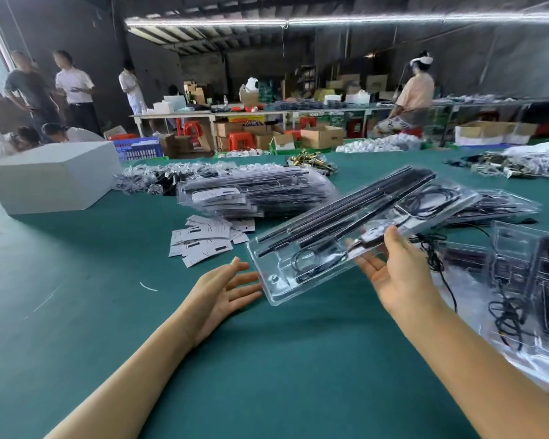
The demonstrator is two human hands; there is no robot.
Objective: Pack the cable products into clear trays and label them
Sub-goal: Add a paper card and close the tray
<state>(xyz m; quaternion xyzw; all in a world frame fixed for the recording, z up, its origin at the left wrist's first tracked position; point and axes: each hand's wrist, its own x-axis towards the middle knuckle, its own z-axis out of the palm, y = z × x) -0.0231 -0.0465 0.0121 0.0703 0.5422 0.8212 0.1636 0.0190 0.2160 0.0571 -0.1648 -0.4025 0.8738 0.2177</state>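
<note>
- Right hand (393,274): palm up, thumb on top, fingers underneath, pinching the near edge of a clear tray (346,236) held tilted above the table (108,312).
- Left hand (222,289): fingers straight and spread, palm up, holding nothing, fingertips just beside the tray's near-left corner.
- The tray holds black rods and coiled cables.
- Labels (203,239) lie loose beyond the left hand.
- A stack of packed trays (254,191) sits behind them.
- White box (51,179) at far left.

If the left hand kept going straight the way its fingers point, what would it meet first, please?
Most likely the near end of the clear tray that the right hand holds above the table. The left hand is open, fingers aimed at that end, though depth is uncertain.
</note>
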